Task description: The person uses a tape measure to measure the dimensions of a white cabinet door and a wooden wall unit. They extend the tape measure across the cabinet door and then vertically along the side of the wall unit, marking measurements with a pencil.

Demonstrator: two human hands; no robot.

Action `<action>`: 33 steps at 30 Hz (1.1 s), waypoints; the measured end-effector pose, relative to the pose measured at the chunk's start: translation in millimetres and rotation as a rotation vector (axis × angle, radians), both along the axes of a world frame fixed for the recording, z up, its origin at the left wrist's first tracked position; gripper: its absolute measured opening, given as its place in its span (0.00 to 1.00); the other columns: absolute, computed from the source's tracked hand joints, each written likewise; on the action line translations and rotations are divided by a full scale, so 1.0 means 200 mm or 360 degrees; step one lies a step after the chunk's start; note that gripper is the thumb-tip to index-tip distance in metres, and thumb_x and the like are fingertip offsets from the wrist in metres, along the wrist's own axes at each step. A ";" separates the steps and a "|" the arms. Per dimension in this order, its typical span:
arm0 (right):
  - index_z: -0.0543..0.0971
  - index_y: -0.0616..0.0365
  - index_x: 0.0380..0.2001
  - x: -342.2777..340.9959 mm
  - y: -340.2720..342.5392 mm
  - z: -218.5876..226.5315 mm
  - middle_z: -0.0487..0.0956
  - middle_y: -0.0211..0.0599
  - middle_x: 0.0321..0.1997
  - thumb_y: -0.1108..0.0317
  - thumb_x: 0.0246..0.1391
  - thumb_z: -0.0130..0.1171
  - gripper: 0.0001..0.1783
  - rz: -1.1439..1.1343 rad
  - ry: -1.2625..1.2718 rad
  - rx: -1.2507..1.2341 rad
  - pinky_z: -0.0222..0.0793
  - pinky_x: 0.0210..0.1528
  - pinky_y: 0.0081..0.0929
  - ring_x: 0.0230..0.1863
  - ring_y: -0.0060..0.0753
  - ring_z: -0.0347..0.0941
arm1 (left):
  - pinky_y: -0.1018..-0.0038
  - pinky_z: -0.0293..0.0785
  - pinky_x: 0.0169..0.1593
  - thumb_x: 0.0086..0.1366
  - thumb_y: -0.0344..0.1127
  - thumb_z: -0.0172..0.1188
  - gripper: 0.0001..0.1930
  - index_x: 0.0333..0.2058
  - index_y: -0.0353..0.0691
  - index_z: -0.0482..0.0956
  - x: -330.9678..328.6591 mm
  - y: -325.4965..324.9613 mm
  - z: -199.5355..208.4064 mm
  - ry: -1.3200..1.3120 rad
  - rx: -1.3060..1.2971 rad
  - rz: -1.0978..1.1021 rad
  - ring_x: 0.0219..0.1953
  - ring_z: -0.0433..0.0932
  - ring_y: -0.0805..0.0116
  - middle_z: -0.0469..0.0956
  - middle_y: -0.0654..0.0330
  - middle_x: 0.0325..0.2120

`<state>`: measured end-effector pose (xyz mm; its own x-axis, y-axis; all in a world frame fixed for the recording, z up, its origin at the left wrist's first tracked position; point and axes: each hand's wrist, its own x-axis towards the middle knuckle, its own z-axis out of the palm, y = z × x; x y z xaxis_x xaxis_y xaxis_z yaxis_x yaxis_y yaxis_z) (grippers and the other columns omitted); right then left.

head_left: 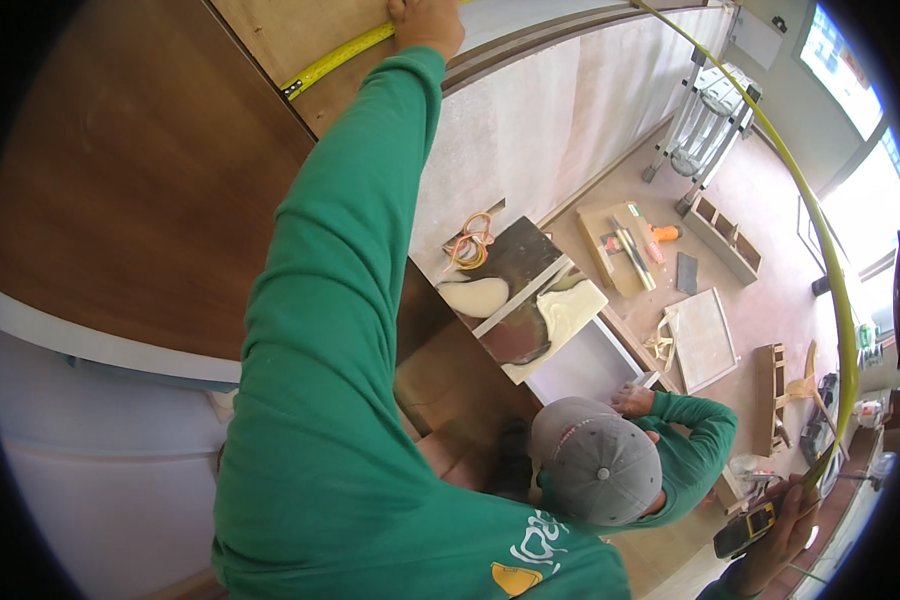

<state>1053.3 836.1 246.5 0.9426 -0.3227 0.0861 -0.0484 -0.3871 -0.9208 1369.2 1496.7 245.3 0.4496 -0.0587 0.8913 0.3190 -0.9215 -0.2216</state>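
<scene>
My left arm, in a green sleeve, reaches up to the top edge of the head view. There my left hand (430, 24), partly cut off, presses the yellow tape measure blade (338, 62) against a light wood panel (288, 32). Its fingers are curled over the blade. The blade's hooked end lies beside a dark brown panel (150, 190). From the top, the blade bows in a long arc down the right side. At the lower right my right hand (792, 530) is closed round the black and yellow tape measure case (748, 528).
Below me, a co-worker in a grey cap (598, 462) has a hand (632, 400) at an open drawer (580, 365). A cabinet top (510, 270) carries coiled cable (472, 242). Tools, an orange-handled one (667, 233) included, wooden boxes (722, 240) and a ladder (705, 125) stand around.
</scene>
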 end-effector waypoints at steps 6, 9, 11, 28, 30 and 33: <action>0.73 0.61 0.47 0.02 0.07 -0.02 0.73 0.31 0.29 0.63 0.68 0.47 0.13 0.0022 -0.0060 0.0052 0.64 0.25 0.15 0.22 0.17 0.68 | 0.55 0.61 0.52 0.58 0.33 0.52 0.10 0.37 0.43 0.78 -0.07 0.01 0.05 0.0105 -0.0084 -0.0263 0.49 0.67 0.53 0.73 0.56 0.41; 0.73 0.61 0.47 0.05 0.11 -0.02 0.73 0.31 0.28 0.62 0.69 0.47 0.13 -0.0026 -0.0058 0.0112 0.64 0.24 0.14 0.22 0.16 0.68 | 0.55 0.62 0.50 0.59 0.34 0.53 0.07 0.34 0.41 0.77 -0.09 0.01 0.08 0.0199 -0.0061 -0.0311 0.48 0.68 0.50 0.72 0.53 0.41; 0.73 0.60 0.47 0.05 0.10 -0.04 0.73 0.30 0.28 0.62 0.69 0.47 0.13 0.0026 -0.0063 0.0094 0.64 0.24 0.14 0.22 0.16 0.68 | 0.56 0.64 0.49 0.59 0.35 0.53 0.07 0.32 0.40 0.76 -0.12 0.07 0.05 0.0219 0.0046 -0.0375 0.47 0.68 0.49 0.71 0.52 0.40; 0.75 0.59 0.42 0.11 -0.06 0.06 0.70 0.27 0.27 0.64 0.68 0.48 0.11 0.0052 0.0043 -0.0063 0.61 0.27 0.14 0.26 0.14 0.66 | 0.61 0.60 0.58 0.60 0.35 0.53 0.09 0.37 0.47 0.80 -0.39 -0.03 0.24 0.0402 0.0412 0.0435 0.55 0.66 0.62 0.72 0.65 0.49; 0.76 0.60 0.41 0.15 -0.14 0.07 0.71 0.28 0.29 0.64 0.68 0.48 0.12 0.0089 0.0068 -0.0033 0.62 0.28 0.13 0.27 0.14 0.66 | 0.60 0.62 0.56 0.62 0.37 0.52 0.08 0.37 0.48 0.80 -0.43 -0.01 0.29 0.0474 0.0355 0.0416 0.53 0.68 0.60 0.74 0.64 0.48; 0.75 0.60 0.39 0.18 -0.17 0.10 0.69 0.26 0.24 0.67 0.66 0.48 0.09 0.0142 0.0094 -0.0062 0.60 0.28 0.13 0.25 0.14 0.64 | 0.56 0.68 0.50 0.65 0.39 0.50 0.10 0.40 0.49 0.78 -0.52 0.04 0.36 0.0618 0.0080 0.0411 0.49 0.74 0.54 0.78 0.59 0.44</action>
